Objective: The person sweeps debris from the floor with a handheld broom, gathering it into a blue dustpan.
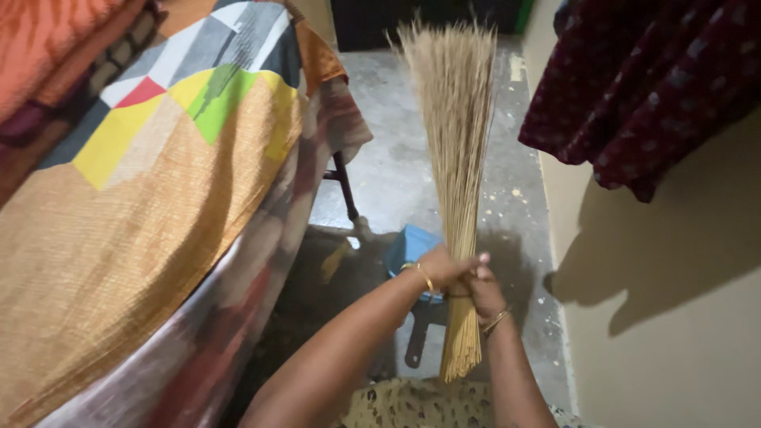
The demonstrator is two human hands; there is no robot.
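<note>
A long stick broom (456, 150) of thin tan fibres stands upright with its splayed tips at the top. Both hands are wrapped around its lower part, just above the blunt bound end (460, 349). My left hand (441, 268) grips from the left, a gold bangle on the wrist. My right hand (485, 293) grips just below and to the right, also with a bangle. Behind the hands a blue dustpan (408, 250) with a dark handle lies on the grey floor.
A bed (158, 206) with an orange, yellow, green and grey patterned cover fills the left side, its dark metal leg (344, 186) showing. A dark red patterned cloth (642, 87) hangs on the beige wall at right. The concrete floor (396, 158) runs between them.
</note>
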